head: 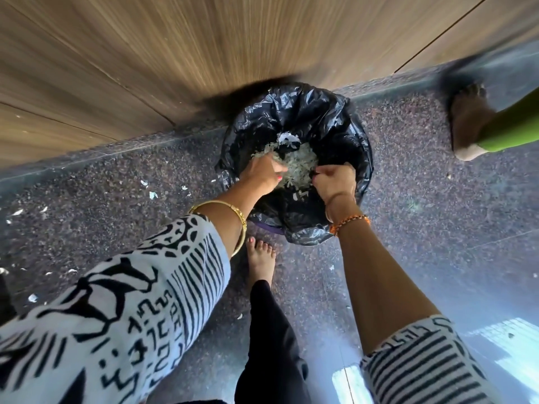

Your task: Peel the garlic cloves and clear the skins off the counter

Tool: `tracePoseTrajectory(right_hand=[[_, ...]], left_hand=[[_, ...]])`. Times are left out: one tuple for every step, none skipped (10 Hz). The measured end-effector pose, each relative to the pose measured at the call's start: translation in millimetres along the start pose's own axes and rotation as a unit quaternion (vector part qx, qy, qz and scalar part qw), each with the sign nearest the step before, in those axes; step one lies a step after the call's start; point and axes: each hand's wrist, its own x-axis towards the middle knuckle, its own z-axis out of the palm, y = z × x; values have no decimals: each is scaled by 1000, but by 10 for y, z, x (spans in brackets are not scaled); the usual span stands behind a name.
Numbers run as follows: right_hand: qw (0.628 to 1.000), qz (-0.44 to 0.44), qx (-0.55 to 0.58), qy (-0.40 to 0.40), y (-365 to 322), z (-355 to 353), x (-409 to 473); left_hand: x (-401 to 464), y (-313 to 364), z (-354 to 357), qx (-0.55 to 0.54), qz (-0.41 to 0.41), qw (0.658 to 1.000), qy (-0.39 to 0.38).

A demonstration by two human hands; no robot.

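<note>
Black-and-white patterned sleeves (122, 310), a gold bangle (237, 217), an orange beaded bracelet (350, 221), black trousers (271, 339).

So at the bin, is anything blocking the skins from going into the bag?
Nothing visible does. The left hand is over the open mouth of the black bin bag, right above the pile of garlic skins inside. The right hand pinches the bag's rim, keeping it open. Some stray skins lie on the floor.
</note>
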Motion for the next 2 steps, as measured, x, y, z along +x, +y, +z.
tracePoseTrajectory(right_hand=[[998,10,34,55,-125,-198,-299],[999,17,-19,35,-330,-423,-604]], left_hand=[[-367,62,-160,-11,17,999,49],[-654,197,-358,-32,9,999,16]])
